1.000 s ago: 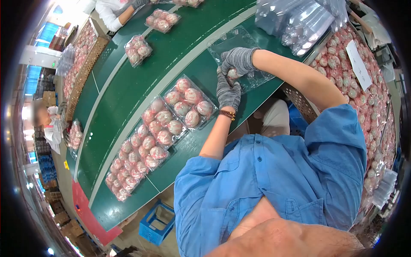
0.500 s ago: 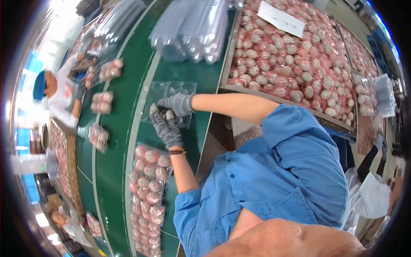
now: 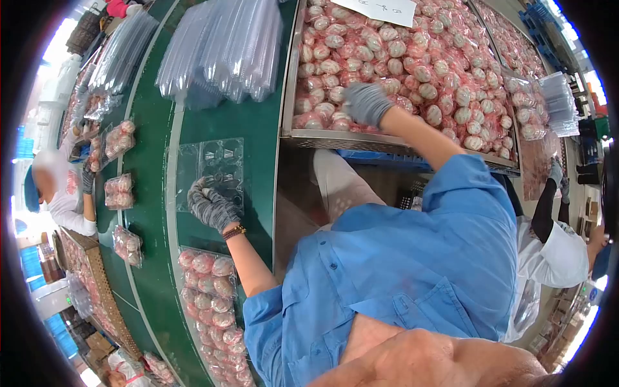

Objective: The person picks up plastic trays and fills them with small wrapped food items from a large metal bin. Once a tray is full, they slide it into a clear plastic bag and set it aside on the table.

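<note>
Far out at nine o'clock a co-worker (image 3: 61, 193) in white leans over the green belt (image 3: 151, 161), and small sealed packs (image 3: 118, 191) of pink rounds are strung along that side. Down at seven o'clock lies a row of filled trays (image 3: 207, 284), packed tight, just below the wrist with the bead bracelet. Now the left hand (image 3: 209, 206), in a grey glove: knuckles up, fingers curled, sitting on the near corner of the empty clear tray (image 3: 216, 161). Whether it pinches the plastic or only presses on it, I can't tell. The tray lies flat on the belt, its cups bare. At eleven o'clock sits a big stack of clear trays (image 3: 219, 45). Swing right and there's the metal bin (image 3: 387, 140), heaped with pink wrapped eggs (image 3: 419, 58). The right hand (image 3: 366, 103) is at twelve o'clock, glove back up, fingertips buried among the eggs, so the grip is hidden. At four o'clock stands another person in white (image 3: 554, 251).
</note>
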`<state>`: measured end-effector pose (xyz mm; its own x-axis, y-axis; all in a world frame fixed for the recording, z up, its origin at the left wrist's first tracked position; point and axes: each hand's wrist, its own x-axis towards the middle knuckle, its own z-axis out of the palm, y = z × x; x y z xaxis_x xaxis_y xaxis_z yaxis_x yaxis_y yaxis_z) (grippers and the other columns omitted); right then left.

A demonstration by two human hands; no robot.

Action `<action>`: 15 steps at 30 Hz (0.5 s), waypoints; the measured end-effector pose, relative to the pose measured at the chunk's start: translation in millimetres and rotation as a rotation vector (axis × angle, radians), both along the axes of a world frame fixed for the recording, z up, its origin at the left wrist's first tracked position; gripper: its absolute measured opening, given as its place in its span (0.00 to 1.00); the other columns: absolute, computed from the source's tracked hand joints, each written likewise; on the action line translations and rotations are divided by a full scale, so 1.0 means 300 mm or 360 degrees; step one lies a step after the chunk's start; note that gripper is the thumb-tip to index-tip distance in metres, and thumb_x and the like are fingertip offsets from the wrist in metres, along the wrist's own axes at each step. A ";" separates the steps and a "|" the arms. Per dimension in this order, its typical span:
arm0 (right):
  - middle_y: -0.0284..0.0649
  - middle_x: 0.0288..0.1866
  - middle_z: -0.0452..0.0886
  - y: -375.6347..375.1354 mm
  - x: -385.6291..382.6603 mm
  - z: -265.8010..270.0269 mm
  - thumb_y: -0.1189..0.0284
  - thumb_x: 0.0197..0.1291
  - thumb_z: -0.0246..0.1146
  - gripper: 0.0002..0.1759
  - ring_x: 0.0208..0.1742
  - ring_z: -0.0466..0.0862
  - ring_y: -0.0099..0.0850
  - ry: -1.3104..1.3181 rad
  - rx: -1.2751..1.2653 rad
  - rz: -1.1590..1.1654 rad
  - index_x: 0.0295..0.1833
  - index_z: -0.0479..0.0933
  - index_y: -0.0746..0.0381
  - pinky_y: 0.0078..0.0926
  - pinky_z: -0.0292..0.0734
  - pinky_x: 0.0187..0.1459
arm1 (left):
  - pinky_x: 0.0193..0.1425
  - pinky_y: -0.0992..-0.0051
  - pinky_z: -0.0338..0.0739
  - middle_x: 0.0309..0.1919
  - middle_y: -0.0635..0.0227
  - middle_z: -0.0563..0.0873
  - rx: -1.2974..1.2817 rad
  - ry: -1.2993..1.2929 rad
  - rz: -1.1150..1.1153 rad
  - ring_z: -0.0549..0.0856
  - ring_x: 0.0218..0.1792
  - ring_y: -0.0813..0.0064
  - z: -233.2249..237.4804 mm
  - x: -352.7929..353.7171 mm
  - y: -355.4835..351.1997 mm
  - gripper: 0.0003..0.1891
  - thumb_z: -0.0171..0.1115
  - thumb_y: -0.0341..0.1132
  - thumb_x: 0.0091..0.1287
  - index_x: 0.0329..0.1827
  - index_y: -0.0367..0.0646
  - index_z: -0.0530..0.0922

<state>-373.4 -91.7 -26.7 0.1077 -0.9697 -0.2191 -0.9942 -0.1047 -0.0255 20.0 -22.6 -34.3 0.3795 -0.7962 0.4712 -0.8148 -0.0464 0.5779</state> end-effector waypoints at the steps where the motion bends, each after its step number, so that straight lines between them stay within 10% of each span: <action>1: 0.49 0.49 0.81 -0.005 -0.087 0.007 0.48 0.53 0.62 0.29 0.51 0.82 0.42 0.0201 0.0169 -0.0039 0.49 0.80 0.61 0.44 0.77 0.50 | 0.56 0.68 0.74 0.42 0.59 0.84 0.0022 0.0169 -0.0029 0.81 0.45 0.66 -0.014 0.011 -0.002 0.11 0.50 0.26 0.65 0.45 0.37 0.80; 10: 0.48 0.52 0.83 -0.088 -0.133 -0.097 0.47 0.51 0.62 0.32 0.51 0.84 0.43 0.0870 0.0614 0.0064 0.54 0.79 0.60 0.46 0.80 0.44 | 0.53 0.65 0.72 0.35 0.61 0.85 0.0063 0.0466 -0.0217 0.80 0.40 0.62 -0.097 0.070 0.027 0.09 0.53 0.31 0.63 0.37 0.40 0.82; 15: 0.53 0.42 0.84 -0.123 -0.331 -0.100 0.61 0.47 0.66 0.23 0.44 0.86 0.44 0.0088 0.0436 0.0022 0.45 0.82 0.66 0.40 0.80 0.45 | 0.53 0.65 0.73 0.35 0.61 0.85 0.0072 0.0354 -0.0097 0.81 0.40 0.61 -0.120 0.073 0.026 0.09 0.53 0.29 0.61 0.37 0.41 0.83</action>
<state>-472.8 -128.6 -56.7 0.1010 -0.8721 -0.4788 -0.9934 -0.1149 -0.0002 41.8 -14.7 -70.2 0.4204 -0.8393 0.3447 -0.6699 -0.0308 0.7419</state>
